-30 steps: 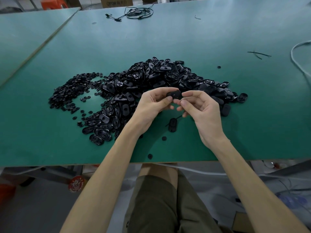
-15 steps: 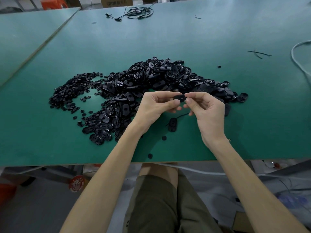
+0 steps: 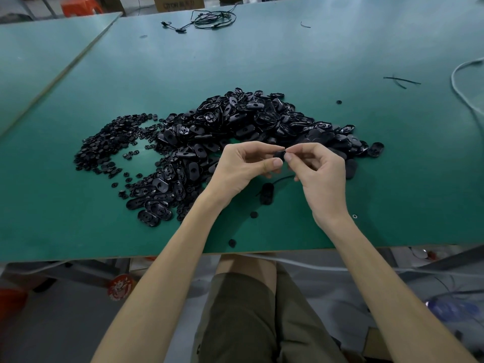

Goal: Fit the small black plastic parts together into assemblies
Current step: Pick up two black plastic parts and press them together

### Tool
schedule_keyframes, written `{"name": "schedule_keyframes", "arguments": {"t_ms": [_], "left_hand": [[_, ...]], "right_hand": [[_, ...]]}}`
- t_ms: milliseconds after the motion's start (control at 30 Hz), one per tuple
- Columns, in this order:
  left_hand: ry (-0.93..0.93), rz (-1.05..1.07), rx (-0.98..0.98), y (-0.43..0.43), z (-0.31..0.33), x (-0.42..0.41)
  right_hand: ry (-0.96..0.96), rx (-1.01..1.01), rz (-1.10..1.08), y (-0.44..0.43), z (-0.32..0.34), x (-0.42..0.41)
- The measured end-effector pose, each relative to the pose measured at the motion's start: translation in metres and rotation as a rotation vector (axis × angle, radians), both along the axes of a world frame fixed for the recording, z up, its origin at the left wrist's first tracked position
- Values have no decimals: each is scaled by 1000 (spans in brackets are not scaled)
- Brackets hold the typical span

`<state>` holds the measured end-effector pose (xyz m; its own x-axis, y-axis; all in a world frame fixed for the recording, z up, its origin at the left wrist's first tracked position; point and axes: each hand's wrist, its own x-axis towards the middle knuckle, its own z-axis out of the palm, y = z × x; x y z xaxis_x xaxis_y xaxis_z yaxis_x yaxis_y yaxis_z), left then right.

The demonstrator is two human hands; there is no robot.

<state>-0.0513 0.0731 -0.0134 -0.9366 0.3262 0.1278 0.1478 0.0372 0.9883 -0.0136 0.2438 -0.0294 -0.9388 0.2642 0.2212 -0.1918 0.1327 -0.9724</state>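
Your left hand (image 3: 246, 166) and right hand (image 3: 323, 176) meet in the air over the table (image 3: 392, 192), just in front of the shells (image 3: 248, 121) heaped at its middle. Both pinch one small black part (image 3: 279, 154) between thumb and forefinger tips. A second ago the part lay broad between your fingers. Now the fingertips have closed in on it, and only a sliver shows. That suggests the press-fit is under way. The joint is hidden, so you cannot yet count it as seated. A corded piece (image 3: 267, 195) lies on the table under your hands, and the round bits (image 3: 110, 142) are spread at the left, well apart.
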Motion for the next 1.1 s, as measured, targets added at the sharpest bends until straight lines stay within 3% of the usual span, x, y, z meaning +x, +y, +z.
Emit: {"name": "schedule_keyframes", "arguments": {"t_ms": [867, 1100], "left_hand": [[-55, 72, 60, -3, -3, -3], [-41, 17, 39, -1, -3, -2]], "right_hand": [[9, 126, 114, -6, 7, 4], [9, -12, 106, -3, 5, 2]]}}
